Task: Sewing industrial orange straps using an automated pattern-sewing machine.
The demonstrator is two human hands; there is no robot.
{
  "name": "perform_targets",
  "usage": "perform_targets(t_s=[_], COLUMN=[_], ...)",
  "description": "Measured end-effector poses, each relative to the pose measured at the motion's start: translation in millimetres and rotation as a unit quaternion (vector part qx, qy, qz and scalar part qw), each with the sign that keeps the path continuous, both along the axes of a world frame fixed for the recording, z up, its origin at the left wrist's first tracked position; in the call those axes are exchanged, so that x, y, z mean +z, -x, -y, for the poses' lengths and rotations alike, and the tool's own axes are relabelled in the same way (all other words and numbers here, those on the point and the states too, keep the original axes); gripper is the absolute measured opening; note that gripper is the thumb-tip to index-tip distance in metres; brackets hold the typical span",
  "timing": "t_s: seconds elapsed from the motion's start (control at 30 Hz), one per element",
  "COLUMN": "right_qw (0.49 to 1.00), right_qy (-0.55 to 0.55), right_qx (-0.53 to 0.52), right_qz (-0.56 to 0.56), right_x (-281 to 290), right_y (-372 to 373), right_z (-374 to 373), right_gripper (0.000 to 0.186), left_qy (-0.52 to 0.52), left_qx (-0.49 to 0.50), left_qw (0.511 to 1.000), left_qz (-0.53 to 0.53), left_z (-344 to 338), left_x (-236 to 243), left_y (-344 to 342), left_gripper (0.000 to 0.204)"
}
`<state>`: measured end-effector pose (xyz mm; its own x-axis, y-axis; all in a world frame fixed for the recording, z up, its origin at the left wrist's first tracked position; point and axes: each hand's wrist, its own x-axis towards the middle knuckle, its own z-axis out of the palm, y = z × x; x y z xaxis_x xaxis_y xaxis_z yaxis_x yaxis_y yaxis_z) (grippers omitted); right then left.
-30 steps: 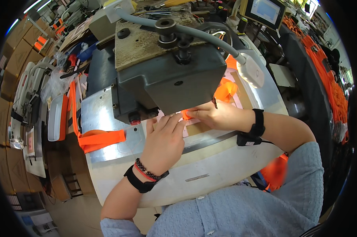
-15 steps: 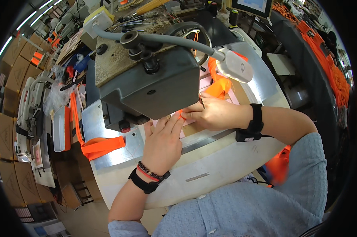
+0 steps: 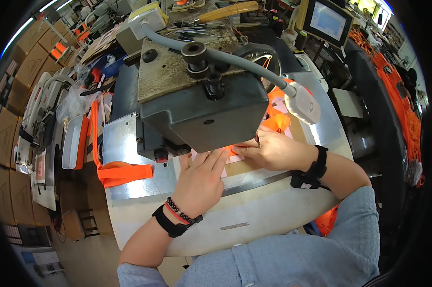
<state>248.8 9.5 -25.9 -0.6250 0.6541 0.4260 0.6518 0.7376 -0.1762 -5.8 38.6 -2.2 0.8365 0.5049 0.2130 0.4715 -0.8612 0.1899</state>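
My left hand [image 3: 199, 179] lies with fingers extended on a pink template [image 3: 224, 173] and the edge of orange fabric [image 3: 231, 150] under the dark sewing-machine head [image 3: 204, 124]; its fingertips are partly hidden. My right hand [image 3: 273, 148], right of it, has fingers pressed together on the small orange piece. The template sits on a brown board [image 3: 243, 167] over a metal plate [image 3: 122, 136]. More orange fabric [image 3: 278, 122] lies behind my right hand, and an orange strap [image 3: 125, 174] lies on the plate left of my left hand.
A white-and-orange tray [image 3: 75, 141] is at the left, with cardboard boxes [image 3: 8, 134] beyond. A grey cable with white controller [image 3: 302, 105] crosses the machine. A screen [image 3: 327, 21], tools [image 3: 225, 12] and piled orange straps [image 3: 393, 105] are behind and to the right.
The camera view shifts between frames. Both hands stay beneath the machine head on the orange piece, with only slight movement of the fingers.
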Motion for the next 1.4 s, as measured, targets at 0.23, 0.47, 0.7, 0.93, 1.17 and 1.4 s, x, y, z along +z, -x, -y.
perform_targets(t_s=[0.23,0.47,0.7,0.93,1.17,1.4], right_qw=[1.0,0.999,0.998,0.998,0.997,0.997], right_qy=[0.02,0.032,0.012,0.014,0.026,0.035], right_qx=[-0.018,-0.029,-0.036,-0.033,-0.035,-0.031], right_qz=[0.014,0.024,0.042,0.051,0.062,0.059], right_x=[-1.0,-4.5,-1.9,-0.7,2.3,3.0], right_y=[0.7,0.5,3.1,2.6,2.6,2.3], right_z=[2.3,4.7,6.2,6.7,7.4,6.4], right_gripper=[0.034,0.035,0.035,0.036,0.037,0.036], left_qy=[-0.013,0.085,0.111,0.047,0.032,0.033], left_qx=[0.04,-0.043,-0.026,-0.041,-0.043,-0.04], left_qw=[0.998,0.995,0.993,0.998,0.998,0.998], left_qz=[-0.04,-0.009,0.007,-0.009,-0.031,-0.027], left_z=[3.9,-10.5,-5.8,-5.3,-5.8,-4.7], left_x=[7.8,-1.2,-2.7,-6.1,-5.2,-6.8], left_y=[5.0,7.7,3.8,0.3,0.9,1.8], left_gripper=[0.054,0.05,0.05,0.055,0.058,0.055])
